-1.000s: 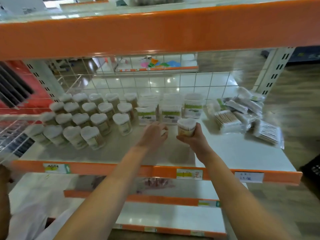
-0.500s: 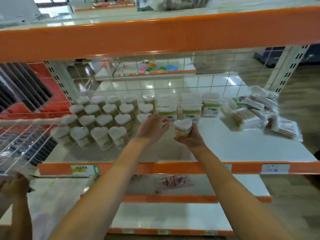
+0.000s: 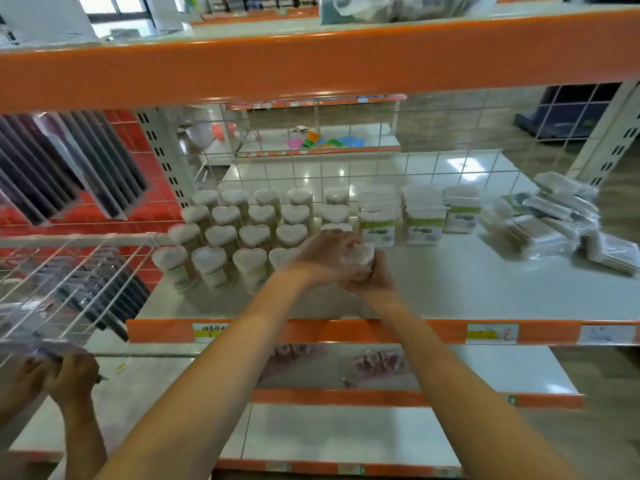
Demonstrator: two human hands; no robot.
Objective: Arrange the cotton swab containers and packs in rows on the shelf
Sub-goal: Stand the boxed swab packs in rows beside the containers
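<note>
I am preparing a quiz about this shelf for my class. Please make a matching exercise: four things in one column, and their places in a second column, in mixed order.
Things:
1. heart-lid containers
2. green-label boxes
3. loose flat packs
4. container in both hands

Places:
A. heaped at the right end of the shelf
B. in rows on the left part
C. in the middle, nearer the front
D. at the back, middle

Pairs: 1-B, 2-D, 3-A, 4-C

Two bare forearms, no sleeves
The left hand and right hand wear no gloves, rings, watch or bands
</note>
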